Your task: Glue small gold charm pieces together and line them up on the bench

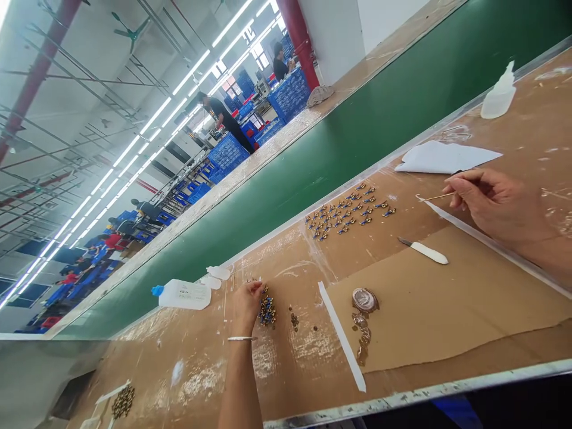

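Note:
My left hand (pixel 247 302) reaches out over the cardboard-covered bench, fingers curled down on a small heap of blue-and-brass parts (pixel 267 311). My right hand (pixel 489 199) hovers at the right, pinching a thin stick (pixel 432 197) that points left. Beyond the stick, rows of the same small blue-and-brass parts (pixel 348 211) are laid out on the bench. A white-handled knife (pixel 424 251) lies between the hands. A round lid with brown glue (pixel 364 300) sits on the cardboard sheet.
A green conveyor belt (pixel 313 161) runs behind the bench. A white bottle with a blue cap (pixel 184 294) lies at the left, another squeeze bottle (pixel 499 95) at far right, white paper (pixel 444 158) near it. More brass parts (pixel 123 401) lie lower left. Other people work among blue crates.

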`<action>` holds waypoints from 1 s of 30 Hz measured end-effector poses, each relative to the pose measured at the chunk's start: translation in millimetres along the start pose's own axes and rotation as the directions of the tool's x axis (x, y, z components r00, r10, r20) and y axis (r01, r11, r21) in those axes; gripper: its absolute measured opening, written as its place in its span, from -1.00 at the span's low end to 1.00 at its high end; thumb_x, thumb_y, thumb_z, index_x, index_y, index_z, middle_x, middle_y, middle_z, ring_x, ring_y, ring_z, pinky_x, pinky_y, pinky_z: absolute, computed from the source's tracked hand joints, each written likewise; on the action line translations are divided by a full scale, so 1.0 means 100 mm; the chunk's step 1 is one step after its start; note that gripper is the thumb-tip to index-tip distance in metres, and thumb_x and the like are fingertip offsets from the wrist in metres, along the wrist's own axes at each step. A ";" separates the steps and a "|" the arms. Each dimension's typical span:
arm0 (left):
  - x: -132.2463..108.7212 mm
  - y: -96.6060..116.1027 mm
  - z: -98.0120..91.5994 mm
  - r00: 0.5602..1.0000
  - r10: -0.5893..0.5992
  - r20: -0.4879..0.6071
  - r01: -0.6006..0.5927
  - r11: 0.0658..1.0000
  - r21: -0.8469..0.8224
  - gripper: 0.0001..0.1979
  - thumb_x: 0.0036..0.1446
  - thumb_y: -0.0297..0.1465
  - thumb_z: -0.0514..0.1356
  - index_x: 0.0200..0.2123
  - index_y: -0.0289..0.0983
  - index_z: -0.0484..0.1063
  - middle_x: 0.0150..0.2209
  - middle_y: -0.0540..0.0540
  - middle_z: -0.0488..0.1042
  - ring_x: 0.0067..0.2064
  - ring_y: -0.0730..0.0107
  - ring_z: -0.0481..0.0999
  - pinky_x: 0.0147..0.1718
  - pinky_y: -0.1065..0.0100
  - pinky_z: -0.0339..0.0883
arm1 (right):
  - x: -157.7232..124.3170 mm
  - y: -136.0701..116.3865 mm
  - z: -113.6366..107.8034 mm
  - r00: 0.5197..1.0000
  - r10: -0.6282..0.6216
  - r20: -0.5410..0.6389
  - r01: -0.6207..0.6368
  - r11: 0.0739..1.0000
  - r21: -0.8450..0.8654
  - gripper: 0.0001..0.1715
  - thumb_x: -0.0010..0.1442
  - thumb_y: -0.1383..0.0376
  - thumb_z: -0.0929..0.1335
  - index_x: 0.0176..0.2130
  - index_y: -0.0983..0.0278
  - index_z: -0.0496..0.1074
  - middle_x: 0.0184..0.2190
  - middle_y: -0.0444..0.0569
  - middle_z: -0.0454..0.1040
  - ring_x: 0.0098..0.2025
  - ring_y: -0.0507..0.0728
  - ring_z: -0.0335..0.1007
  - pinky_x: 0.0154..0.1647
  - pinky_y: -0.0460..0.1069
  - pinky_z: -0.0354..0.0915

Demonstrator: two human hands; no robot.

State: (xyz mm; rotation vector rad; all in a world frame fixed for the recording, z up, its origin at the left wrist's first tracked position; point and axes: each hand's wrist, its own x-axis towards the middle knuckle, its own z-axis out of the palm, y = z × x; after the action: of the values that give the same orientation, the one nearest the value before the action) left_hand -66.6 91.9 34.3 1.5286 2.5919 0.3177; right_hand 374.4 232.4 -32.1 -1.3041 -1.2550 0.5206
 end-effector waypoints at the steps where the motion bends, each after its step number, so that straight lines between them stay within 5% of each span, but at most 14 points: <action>1: 0.00 0.00 0.00 1.000 0.008 0.020 -0.009 1.000 0.019 -0.84 0.01 -0.46 0.17 -0.37 -0.24 0.57 -0.39 -0.09 0.59 -0.33 0.30 0.55 -0.32 0.36 0.32 | 0.00 0.00 0.00 1.000 0.004 0.013 -0.004 1.000 0.012 -0.59 0.05 -0.13 0.30 -0.45 0.13 0.39 -0.62 -0.12 0.36 -0.58 0.04 0.24 -0.56 -0.02 0.15; 7: 0.01 0.07 0.07 0.996 0.071 0.045 -0.076 0.990 0.123 -0.82 0.04 -0.44 0.13 -0.37 -0.24 0.55 -0.33 -0.10 0.58 -0.27 0.29 0.54 -0.27 0.35 0.32 | 0.00 -0.09 0.02 0.999 0.042 0.023 -0.044 0.992 0.119 -0.68 0.02 0.02 0.35 -0.45 0.21 0.37 -0.61 -0.15 0.32 -0.58 0.00 0.23 -0.54 -0.06 0.19; 12: -0.02 0.20 0.03 0.984 0.171 -0.048 -0.163 0.976 0.143 -0.75 0.06 -0.34 0.05 -0.37 -0.27 0.52 -0.21 -0.23 0.56 -0.11 0.02 0.49 -0.08 0.10 0.27 | 0.01 -0.13 -0.01 0.999 -0.012 0.048 0.007 0.996 0.093 -0.72 0.11 0.04 0.29 -0.41 0.19 0.35 -0.57 -0.17 0.34 -0.57 0.01 0.25 -0.54 -0.05 0.24; 17: -0.20 0.40 -0.04 0.980 -0.008 -0.198 -0.012 0.995 -0.100 -0.76 -0.03 -0.16 0.11 -0.38 -0.14 0.48 -0.36 -0.07 0.58 -0.29 0.10 0.54 -0.27 0.18 0.40 | 0.05 -0.10 -0.02 0.996 -0.049 0.080 0.046 0.998 0.035 -0.75 0.17 0.05 0.24 -0.40 0.13 0.33 -0.51 -0.21 0.38 -0.52 0.01 0.29 -0.47 -0.03 0.32; 24: -0.87 0.91 0.08 1.000 0.018 -0.018 -0.024 0.902 -0.431 -0.69 -0.20 -0.03 0.25 -0.41 -0.05 0.56 -0.29 0.04 0.59 -0.17 0.11 0.54 -0.14 0.19 0.43 | 0.04 -0.14 -0.05 0.995 0.009 0.099 -0.011 1.000 0.025 -0.72 0.16 0.02 0.21 -0.41 0.10 0.33 -0.46 -0.31 0.45 -0.45 -0.01 0.31 -0.34 0.01 0.36; 30: -1.05 1.19 0.20 0.976 0.216 0.004 -0.195 0.891 -0.410 -0.68 -0.07 -0.04 0.20 -0.35 -0.11 0.55 -0.27 0.00 0.58 -0.16 0.15 0.54 -0.11 0.22 0.41 | 0.04 -0.17 -0.08 0.994 0.025 0.108 -0.026 1.000 0.007 -0.77 0.18 0.09 0.21 -0.40 0.11 0.34 -0.43 -0.41 0.45 -0.44 -0.09 0.25 -0.26 -0.01 0.35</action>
State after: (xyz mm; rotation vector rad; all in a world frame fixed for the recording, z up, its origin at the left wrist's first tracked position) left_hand 89.9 58.7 42.5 1.6219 2.1422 0.7772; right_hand 377.0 227.5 -13.4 -1.3002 -1.3251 0.6213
